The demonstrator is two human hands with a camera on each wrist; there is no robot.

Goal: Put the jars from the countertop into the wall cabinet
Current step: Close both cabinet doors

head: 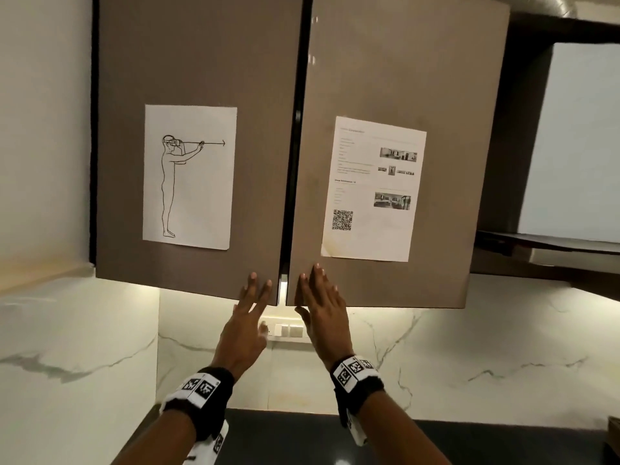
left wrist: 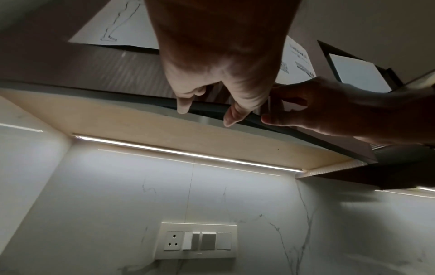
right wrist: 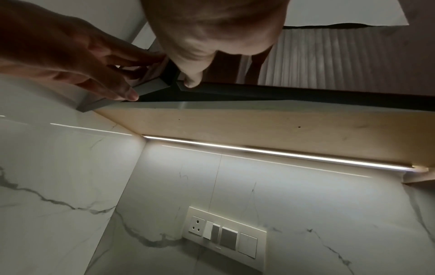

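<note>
Left hand (head: pixel 246 317): raised at the bottom inner corner of the left door (head: pixel 198 78); fingers straight and spread on the door face, thumb hooked under the lower edge; holding no jar.
Right hand (head: pixel 322 310): raised beside it at the bottom inner corner of the right door (head: pixel 402 68); fingers flat on the face, thumb tucked under the lower edge, seen pressing there in the right wrist view; nothing carried.
Hands to each other: just beside, one on each side of the centre gap (head: pixel 295 162).
Wall cabinet (head: pixel 479 146): straight ahead and above; both doors nearly closed, slightly ajar at the gap; interior hidden.
Key relation: lower door edges run left to right, directly over the thumbs; hinges judged to sit on the outer sides, so each door likely swings outward and away from the gap, left door to the left, right door to the right.
Nearer hand: neither; each already on its own door.
Jars: not in view in any picture; only a dark strip of bench (head: pixel 302 441) shows near and below, bare where visible.
Step in hand, as a judgement: opening the doors, before any jar gets lifted.
Other things: drawing sheet (head: pixel 189 176) on the left door, printed sheet (head: pixel 372 189) on the right door, switch plate (left wrist: pixel 196 240) on the marble wall below, light strip (right wrist: pixel 277 152) under the cabinet.
</note>
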